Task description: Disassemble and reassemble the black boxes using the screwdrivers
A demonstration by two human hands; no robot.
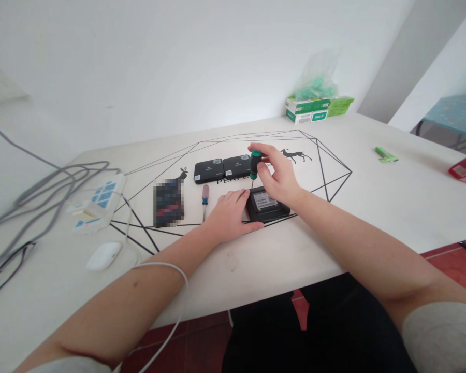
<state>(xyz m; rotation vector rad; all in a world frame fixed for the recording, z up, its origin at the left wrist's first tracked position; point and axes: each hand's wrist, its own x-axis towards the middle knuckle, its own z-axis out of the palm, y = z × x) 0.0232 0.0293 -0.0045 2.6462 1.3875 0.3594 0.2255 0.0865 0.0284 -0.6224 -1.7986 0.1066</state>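
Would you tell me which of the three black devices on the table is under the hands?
The nearest black device, label up: the left hand steadies it, the right hand holds a green screwdriver on it. The other two lie untouched behind.

A home room I work in, my white desk (pixel 373 207) printed with black line art, power strip (pixel 97 204) and grey cables (pixel 42 186) at nine o'clock, tissue boxes (pixel 308 110) at one o'clock, red tiled floor (pixel 456 261) below.

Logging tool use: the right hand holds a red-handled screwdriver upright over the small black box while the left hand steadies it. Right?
Not quite: the head view shows the screwdriver in the right hand has a green handle. The left hand does steady the black box.
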